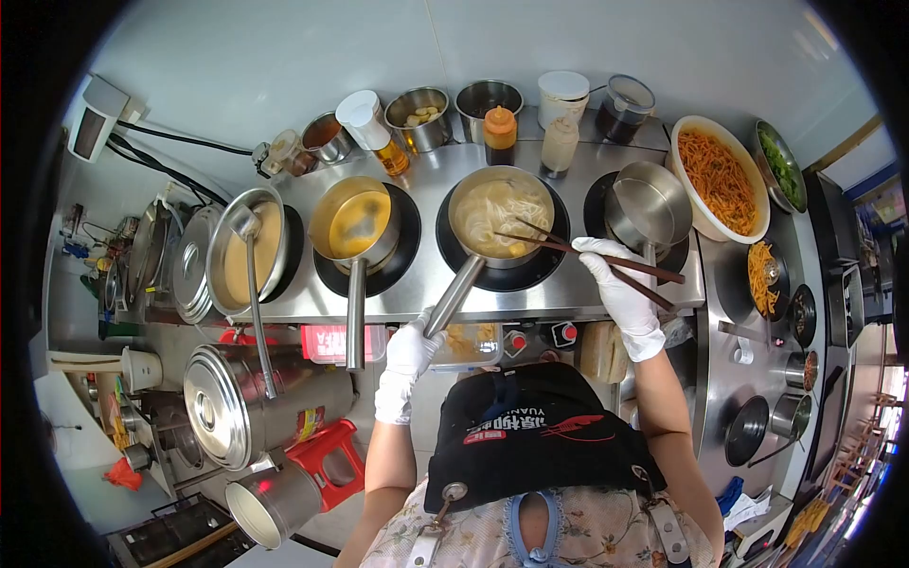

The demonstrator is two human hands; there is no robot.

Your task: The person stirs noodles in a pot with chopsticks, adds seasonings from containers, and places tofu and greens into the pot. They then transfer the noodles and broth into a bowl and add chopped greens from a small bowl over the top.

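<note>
A saucepan (471, 256) with pale noodles (499, 210) in cloudy broth sits on a black round burner (559, 227) in the middle of the steel counter. My left hand (411, 352), in a white glove, is closed round the end of the pan's long handle (454, 297). In my gloved right hand (620, 292) is a pair of long dark chopsticks (587, 254). Their tips reach over the pan and into the noodles, near a small yellow piece in the broth. Part of the right-hand fingers is hidden behind the glove's back.
Left stand a pan of yellow broth (361, 220) and a wide bowl with a ladle (252, 256); right, an empty-looking saucepan (648, 203). Sauce bottles (500, 134) and pots line the wall. A tub of shredded carrot (717, 180) stands far right, a red stool (331, 473) below left.
</note>
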